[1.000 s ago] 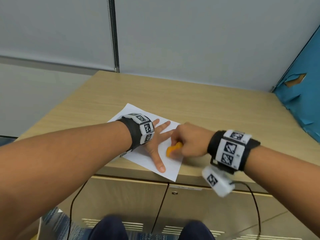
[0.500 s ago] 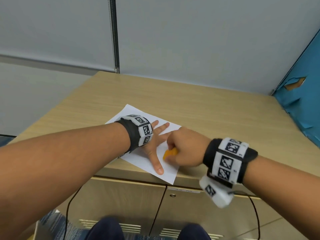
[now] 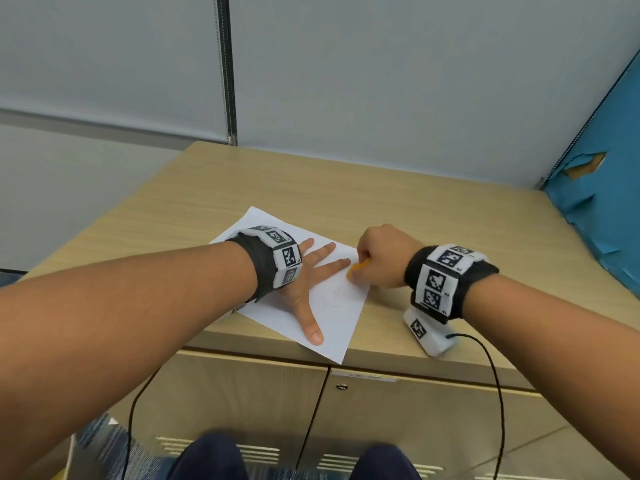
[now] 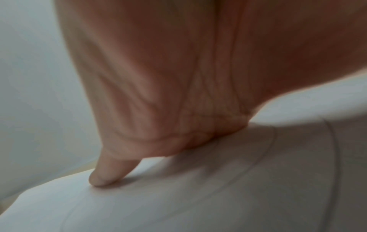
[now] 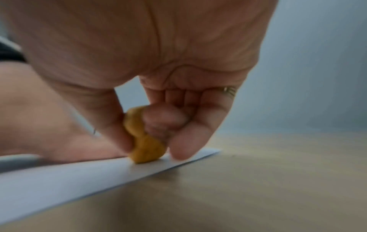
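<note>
Because the thin white sheet of paper (image 3: 332,317) would slide on the pale wooden cabinet top (image 3: 433,216), I press my left hand (image 3: 304,282) flat on it, fingers straight and spread. My right hand (image 3: 381,261) pinches a small orange rubbery lump (image 5: 145,141), likely an eraser, between thumb and curled fingers, its tip down on the sheet's right edge, just beside my left fingertips, to rub faint lines

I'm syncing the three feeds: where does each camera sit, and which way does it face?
Head: on the head, facing down at the paper; forearms, left hand, right hand show.
Left wrist: under the wrist, looking along the flat palm onto paper.
Right wrist: under the wrist, looking at fingers pinching the orange lump.
Shared: paper in all three.
</note>
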Demonstrator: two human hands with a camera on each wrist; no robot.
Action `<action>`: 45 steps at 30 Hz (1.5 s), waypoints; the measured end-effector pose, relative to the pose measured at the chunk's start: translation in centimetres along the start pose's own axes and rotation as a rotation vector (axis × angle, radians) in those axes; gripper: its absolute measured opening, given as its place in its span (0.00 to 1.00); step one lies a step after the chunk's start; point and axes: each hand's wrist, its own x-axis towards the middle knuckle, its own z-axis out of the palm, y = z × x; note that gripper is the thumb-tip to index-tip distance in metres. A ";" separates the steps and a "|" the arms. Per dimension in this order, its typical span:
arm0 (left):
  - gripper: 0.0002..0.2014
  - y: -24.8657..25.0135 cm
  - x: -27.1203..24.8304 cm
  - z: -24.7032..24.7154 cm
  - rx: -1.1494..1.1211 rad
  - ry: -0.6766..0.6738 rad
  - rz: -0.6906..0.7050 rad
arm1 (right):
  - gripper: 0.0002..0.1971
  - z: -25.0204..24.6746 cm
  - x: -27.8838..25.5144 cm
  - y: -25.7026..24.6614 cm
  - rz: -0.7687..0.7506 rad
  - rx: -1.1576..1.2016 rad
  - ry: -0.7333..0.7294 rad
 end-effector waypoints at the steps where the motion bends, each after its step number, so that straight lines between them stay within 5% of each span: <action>1: 0.75 -0.1 0.1 0.0 0.009 0.001 0.005 | 0.13 0.3 -0.3 -0.4 -0.027 -0.001 -0.007; 5: 0.71 -0.1 -0.2 0.0 0.017 -0.001 0.037 | 0.13 1.8 -3.2 -3.0 -0.207 0.020 -0.212; 9: 0.73 -0.1 0.0 -0.1 -0.001 0.006 0.015 | 0.15 0.5 -0.1 -0.4 -0.047 0.027 -0.018; 13: 0.70 -0.2 -0.1 -0.2 0.030 -0.020 0.023 | 0.13 2.2 -2.7 -3.4 -0.238 0.003 -0.164; 18: 0.74 -0.2 0.1 0.0 0.013 -0.009 0.007 | 0.13 0.7 0.0 -0.3 -0.048 -0.007 0.000; 22: 0.71 -0.3 0.0 0.0 0.009 -0.015 0.025 | 0.12 1.9 -2.2 -2.4 -0.190 0.017 -0.176; 26: 0.73 -0.1 0.1 -0.1 0.010 -0.002 0.011 | 0.13 0.6 -0.2 -0.5 -0.059 -0.005 -0.017; 30: 0.70 -0.1 -0.2 -0.2 0.024 -0.020 0.011 | 0.13 2.0 -2.8 -3.3 -0.197 -0.007 -0.170; 35: 0.74 0.1 -0.5 -0.2 -0.014 0.007 -0.014 | 0.14 -0.2 -0.1 -1.0 0.023 0.032 -0.116; 42: 0.76 0.6 -1.4 -0.5 -0.009 0.021 -0.048 | 0.14 0.9 -1.3 -1.3 0.077 0.052 -0.171; 45: 0.68 1.4 -2.6 -1.0 -0.042 0.009 -0.055 | 0.15 0.9 -1.3 -1.2 0.069 -0.070 -0.114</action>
